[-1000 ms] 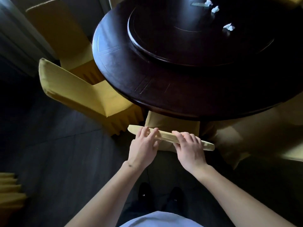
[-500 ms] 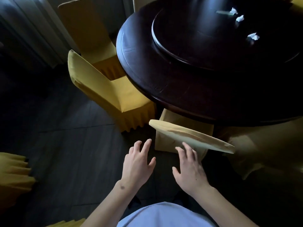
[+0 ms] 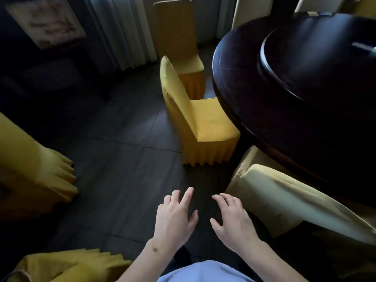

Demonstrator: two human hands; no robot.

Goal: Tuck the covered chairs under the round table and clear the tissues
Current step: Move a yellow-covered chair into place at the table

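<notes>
The dark round table (image 3: 240, 82) with its raised turntable (image 3: 305, 64) fills the upper right. A pale yellow covered chair (image 3: 289, 202) sits tucked under its near edge, at my right. Another yellow covered chair (image 3: 201, 123) stands left of the table, its seat partly out. A third covered chair (image 3: 177, 35) stands behind it, by the curtain. My left hand (image 3: 175, 218) and my right hand (image 3: 232, 220) hover over the floor with fingers spread, holding nothing, just left of the tucked chair. No tissues show in this view.
More yellow-covered furniture stands at the left edge (image 3: 34, 167) and at the bottom left (image 3: 67, 265). Pale curtains (image 3: 122, 31) hang at the back. Dark tiled floor (image 3: 114, 159) lies open between the chairs and me.
Both hands have let go of the tucked chair's back and drawn away from it. The view has swung left, so the table and chairs shifted right and the tissues left the frame.
</notes>
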